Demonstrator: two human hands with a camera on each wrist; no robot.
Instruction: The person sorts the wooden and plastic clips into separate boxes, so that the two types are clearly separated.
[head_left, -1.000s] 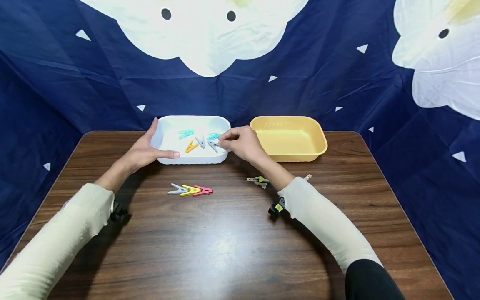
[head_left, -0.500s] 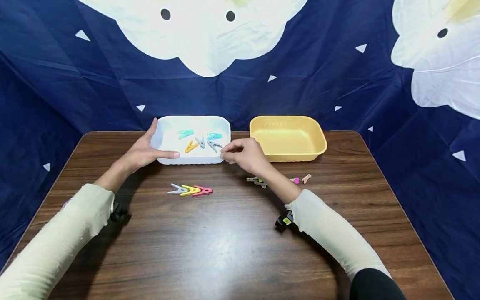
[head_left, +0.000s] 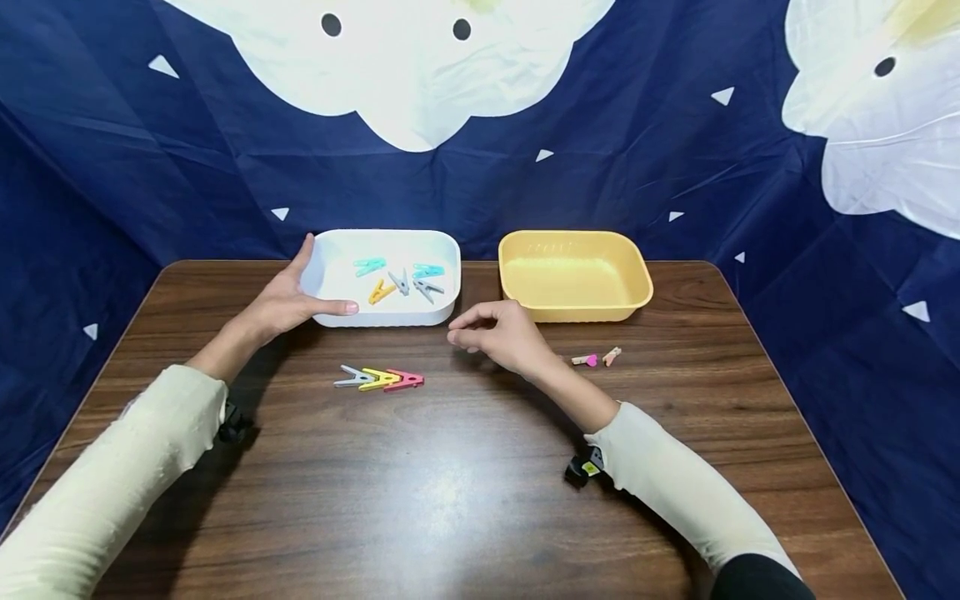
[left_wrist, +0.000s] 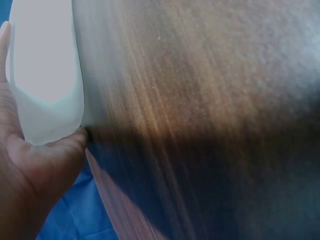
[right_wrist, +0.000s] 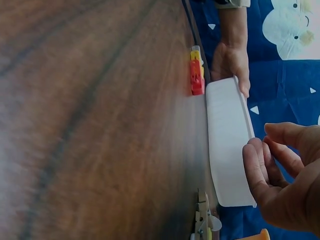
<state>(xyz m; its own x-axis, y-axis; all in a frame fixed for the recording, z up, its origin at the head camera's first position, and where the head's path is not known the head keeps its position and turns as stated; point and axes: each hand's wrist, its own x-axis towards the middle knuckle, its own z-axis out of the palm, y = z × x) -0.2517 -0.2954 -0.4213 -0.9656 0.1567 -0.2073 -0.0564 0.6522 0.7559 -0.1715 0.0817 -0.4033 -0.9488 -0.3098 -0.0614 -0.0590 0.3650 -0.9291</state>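
Observation:
My left hand (head_left: 281, 298) holds the left end of a white plastic tray (head_left: 390, 318), its thumb along the front wall and fingers at the back. Inside lie several clothespins: two turquoise, a dark yellow one (head_left: 381, 292) and two grey ones. My right hand (head_left: 506, 337) hovers over the table just off the tray's front right corner, fingers loosely bent, thumb near the index finger, nothing between them. Below it in the right wrist view is a small wooden clothespin (right_wrist: 201, 217), hidden by the hand in the head view.
A yellow plastic tray (head_left: 576, 315) stands right of the white one. Grey, yellow and red clothespins (head_left: 405, 380) lie in a row in front of the white tray. Two small wooden clothespins (head_left: 611, 357), one with a pink heart, lie before the yellow tray. A blue curtain (head_left: 480, 192) hangs behind the table.
My right hand has drawn back from over the white tray toward me, leaving a grey clothespin in it. It now covers the small wooden clothespins beneath. My left hand stays put.

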